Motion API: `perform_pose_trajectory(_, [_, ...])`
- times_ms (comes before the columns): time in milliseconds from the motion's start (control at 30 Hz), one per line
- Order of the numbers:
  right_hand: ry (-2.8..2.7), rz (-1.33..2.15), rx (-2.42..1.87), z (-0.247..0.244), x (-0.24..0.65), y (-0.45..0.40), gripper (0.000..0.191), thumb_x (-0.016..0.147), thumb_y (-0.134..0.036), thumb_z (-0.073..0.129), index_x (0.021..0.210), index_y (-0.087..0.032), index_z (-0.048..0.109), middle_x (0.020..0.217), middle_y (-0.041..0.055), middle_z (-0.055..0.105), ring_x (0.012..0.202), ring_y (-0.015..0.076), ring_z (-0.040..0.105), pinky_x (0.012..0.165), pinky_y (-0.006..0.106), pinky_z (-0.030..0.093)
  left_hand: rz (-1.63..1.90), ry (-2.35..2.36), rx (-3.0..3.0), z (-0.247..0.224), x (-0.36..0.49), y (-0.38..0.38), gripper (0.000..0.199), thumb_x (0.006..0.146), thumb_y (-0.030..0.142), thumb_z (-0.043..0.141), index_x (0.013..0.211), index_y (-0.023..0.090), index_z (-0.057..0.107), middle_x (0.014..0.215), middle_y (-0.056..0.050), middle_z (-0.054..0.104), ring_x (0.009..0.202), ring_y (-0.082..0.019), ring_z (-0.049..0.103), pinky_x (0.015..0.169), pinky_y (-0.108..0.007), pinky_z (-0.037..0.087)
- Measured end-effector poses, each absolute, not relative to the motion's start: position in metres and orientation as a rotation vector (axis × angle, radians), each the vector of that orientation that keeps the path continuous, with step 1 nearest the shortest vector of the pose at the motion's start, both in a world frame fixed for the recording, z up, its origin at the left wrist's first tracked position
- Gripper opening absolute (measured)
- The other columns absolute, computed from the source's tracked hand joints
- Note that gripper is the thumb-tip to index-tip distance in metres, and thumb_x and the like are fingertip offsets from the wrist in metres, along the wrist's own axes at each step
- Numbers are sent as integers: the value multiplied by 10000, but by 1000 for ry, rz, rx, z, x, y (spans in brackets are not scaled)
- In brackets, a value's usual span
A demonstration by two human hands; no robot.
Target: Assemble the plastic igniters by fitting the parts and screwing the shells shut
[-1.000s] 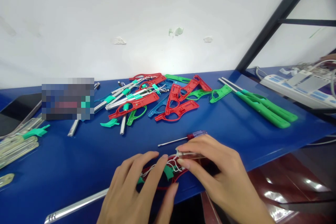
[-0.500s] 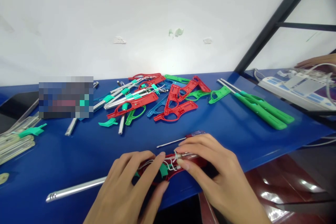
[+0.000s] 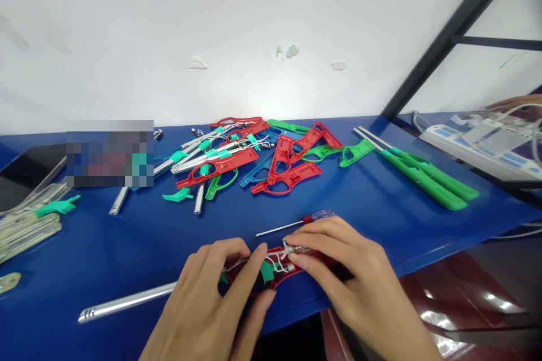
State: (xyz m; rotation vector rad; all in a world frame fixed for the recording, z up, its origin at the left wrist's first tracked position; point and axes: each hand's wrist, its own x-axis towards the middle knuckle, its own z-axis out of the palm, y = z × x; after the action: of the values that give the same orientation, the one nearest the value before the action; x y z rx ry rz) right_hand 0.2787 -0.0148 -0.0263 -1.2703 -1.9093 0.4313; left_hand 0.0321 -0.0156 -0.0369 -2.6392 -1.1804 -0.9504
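Near the table's front edge lies a red long-neck lighter body (image 3: 280, 282), its inside uncovered, with a metal tube (image 3: 131, 300) running out to the left. My left hand (image 3: 207, 293) is closed around the tube end of this body. A green trigger (image 3: 267, 272) and loose white wires (image 3: 278, 264) show between the hands. My right hand (image 3: 355, 271) pinches a clear fuel tank (image 3: 300, 249) at its white nozzle end, over the red handle. The palm and fingers cover the rest of the tank. Just behind my right hand lies a screwdriver (image 3: 318, 216), its shaft pointing left.
Red handle halves (image 3: 296, 176), green and blue ones, and metal tubes with wires (image 3: 203, 161) are piled at the back. Two green lighters (image 3: 432, 177) lie right, near a power strip (image 3: 478, 152). Clear tanks (image 3: 29, 237), a green trigger (image 3: 57, 206) and a phone (image 3: 29, 175) lie left.
The whole view has shifted slightly. Both hands keep nearly the same grip on the lighter body and the tank; the right fingertips have barely moved.
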Motion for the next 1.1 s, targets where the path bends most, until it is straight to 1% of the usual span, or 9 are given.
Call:
perform_pose_trajectory(100, [-1909,441,-1258,-26,280,-14,176,1074,-243,776,1175,-375,834,1181,-77,830,1113,148,764,1060,270,580,-943,-1144,-2648,-35,32,-15,289,1186,249,480,1395,169,662,1178,-97,623,1002,-236,652,810,-390,634])
perform_pose_trajectory(167, [-1913,446,-1248,-25,280,-14,190,1071,-228,775,1174,-373,842,1171,-83,834,1104,139,764,1050,251,579,-943,-1134,-2644,-34,32,-15,287,1186,244,482,1394,164,663,1166,-92,629,1000,-236,649,819,-393,622])
perform_pose_trajectory(333, [-1938,473,-1243,-20,281,-13,243,1064,-203,784,1215,-374,868,1164,-82,840,1093,123,762,1000,198,585,-968,-1133,-2659,-33,33,-15,274,1184,248,496,1390,191,667,1100,-62,651,954,-222,648,791,-367,598])
perform_pose_trajectory(433, [-1949,473,-1233,-18,282,-12,260,1073,-201,770,1241,-373,870,1180,-75,838,1109,122,759,1014,190,580,-965,-1148,-2652,-32,33,-15,276,1186,252,485,1388,206,668,1075,-52,662,926,-217,656,781,-363,601])
perform_pose_trajectory(567, [-1959,480,-1217,-17,283,-12,267,1086,-177,740,1226,-359,875,1192,-64,840,1113,128,764,1022,202,588,-937,-1181,-2668,-31,35,-15,305,1178,253,470,1405,247,675,1045,-50,651,867,-214,659,727,-349,611])
perform_pose_trajectory(733, [-1972,529,-1240,-15,283,-12,267,1099,-167,715,1219,-343,876,1190,-35,842,1108,160,768,1000,257,613,-866,-1222,-2697,-30,34,-15,346,1125,216,532,1419,318,683,1054,-57,642,813,-216,651,665,-340,613])
perform_pose_trajectory(867, [-1976,532,-1251,-16,283,-11,243,1119,-180,686,1186,-320,874,1183,-18,839,1103,176,764,989,279,611,-898,-1202,-2678,-30,34,-15,344,1118,201,516,1391,303,698,1036,-68,646,778,-214,639,636,-333,603])
perform_pose_trajectory(967, [-1987,530,-1236,-16,283,-11,242,1125,-164,672,1167,-307,862,1189,-29,832,1111,160,753,1004,253,588,-897,-1186,-2672,-30,37,-14,344,1119,193,507,1383,289,704,1017,-72,647,770,-219,643,625,-340,608])
perform_pose_trajectory(1100, [-2009,548,-1233,-14,284,-10,271,1129,-136,654,1189,-317,846,1187,-51,822,1109,139,736,1010,228,564,-889,-1176,-2670,-30,37,-14,324,1120,203,515,1372,277,706,1031,-79,654,790,-226,654,643,-359,627])
